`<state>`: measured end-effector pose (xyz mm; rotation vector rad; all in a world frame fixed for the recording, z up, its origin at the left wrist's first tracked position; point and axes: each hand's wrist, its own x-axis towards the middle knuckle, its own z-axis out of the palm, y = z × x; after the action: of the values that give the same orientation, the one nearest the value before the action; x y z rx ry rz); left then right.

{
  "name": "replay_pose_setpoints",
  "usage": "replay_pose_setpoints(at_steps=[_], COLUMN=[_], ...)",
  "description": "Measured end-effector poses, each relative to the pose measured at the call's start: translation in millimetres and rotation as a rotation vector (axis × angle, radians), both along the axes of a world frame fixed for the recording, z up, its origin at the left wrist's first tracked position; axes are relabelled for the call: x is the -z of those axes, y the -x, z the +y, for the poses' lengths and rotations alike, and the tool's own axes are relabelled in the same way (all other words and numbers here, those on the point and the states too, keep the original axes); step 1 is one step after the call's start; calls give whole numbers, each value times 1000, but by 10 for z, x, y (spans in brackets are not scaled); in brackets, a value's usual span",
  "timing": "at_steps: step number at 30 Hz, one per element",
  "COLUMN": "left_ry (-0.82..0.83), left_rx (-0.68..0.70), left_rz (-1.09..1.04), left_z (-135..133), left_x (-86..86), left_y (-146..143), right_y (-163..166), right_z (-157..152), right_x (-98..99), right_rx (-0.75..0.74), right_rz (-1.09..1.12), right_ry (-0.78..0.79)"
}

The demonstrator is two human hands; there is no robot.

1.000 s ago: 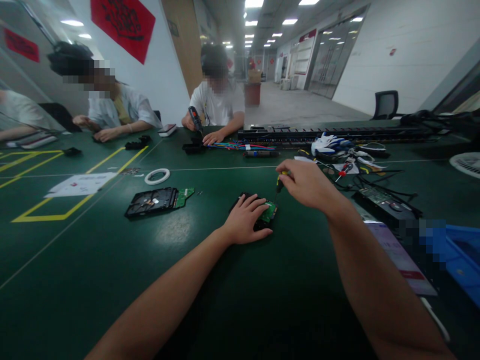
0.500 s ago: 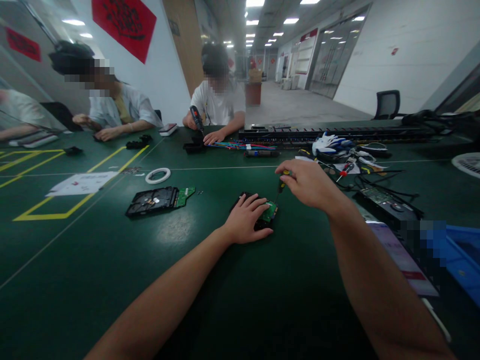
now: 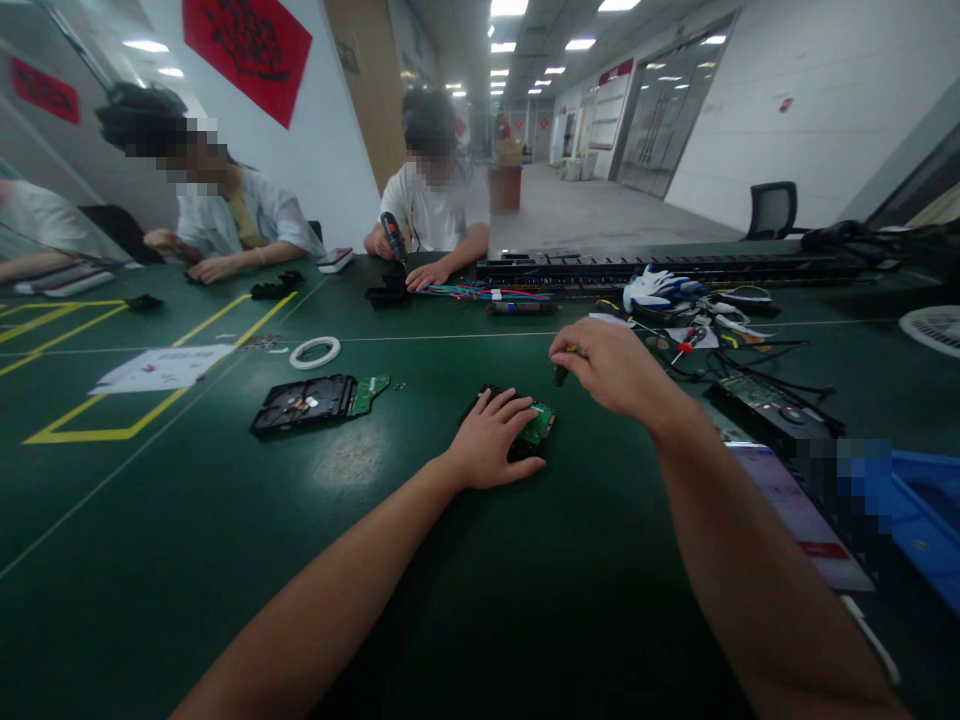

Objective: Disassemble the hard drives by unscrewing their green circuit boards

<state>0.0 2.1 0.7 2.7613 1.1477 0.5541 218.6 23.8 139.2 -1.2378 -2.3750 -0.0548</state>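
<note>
My left hand (image 3: 491, 437) lies flat, fingers spread, on a black hard drive with a green circuit board (image 3: 538, 425) in the middle of the green table (image 3: 225, 520). My right hand (image 3: 611, 365) is closed round a small yellow-and-black screwdriver (image 3: 561, 372). The screwdriver stands nearly upright with its tip down on the board's far right corner. Most of the drive is hidden under my left palm.
A second opened hard drive (image 3: 315, 400) and a white tape ring (image 3: 315, 352) lie to the left. Cables, gloves (image 3: 660, 288) and tools crowd the right. A phone (image 3: 799, 515) and blue tray (image 3: 926, 520) sit near right. Two people work across the table, one holding an electric screwdriver (image 3: 391, 236).
My right hand has turned slightly on the screwdriver and its fingers now cover more of the yellow handle. My left hand stays on the drive.
</note>
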Motion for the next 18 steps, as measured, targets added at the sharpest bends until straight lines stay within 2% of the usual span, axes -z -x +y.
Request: replay_pose_setpoints(at_steps=[7, 18], left_ry=[-1, 6], left_rx=[1, 1], left_rz=[6, 4], left_z=[4, -5], left_x=[8, -9], left_y=[1, 6], right_y=[12, 7], right_z=[-11, -20], right_x=[11, -25], right_rx=[50, -3], right_rz=[17, 9], right_ry=[-14, 6])
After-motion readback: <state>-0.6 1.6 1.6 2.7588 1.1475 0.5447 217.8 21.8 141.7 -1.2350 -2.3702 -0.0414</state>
